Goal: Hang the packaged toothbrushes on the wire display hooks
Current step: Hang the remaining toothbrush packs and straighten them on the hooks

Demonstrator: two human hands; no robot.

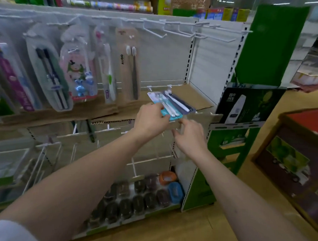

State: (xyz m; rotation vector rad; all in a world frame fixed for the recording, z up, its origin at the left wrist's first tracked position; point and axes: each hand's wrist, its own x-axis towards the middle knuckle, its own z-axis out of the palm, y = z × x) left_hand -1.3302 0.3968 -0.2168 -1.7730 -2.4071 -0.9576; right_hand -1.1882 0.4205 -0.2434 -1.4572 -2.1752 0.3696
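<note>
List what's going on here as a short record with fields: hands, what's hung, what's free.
left hand: left hand grips the teal toothbrush pack lying on the cardboard shelf
right hand: right hand open, fingers near the pack's lower edge
already hung: several packs at upper left, among them the beige AUBO pack
free: empty wire hooks at upper right
bottom shelf: dark oval cases

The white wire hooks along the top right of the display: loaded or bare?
Bare. The white wire hooks at top right carry no packages; only the pale back panel shows beneath them, while hooks further left hold packaged toothbrushes.
</note>
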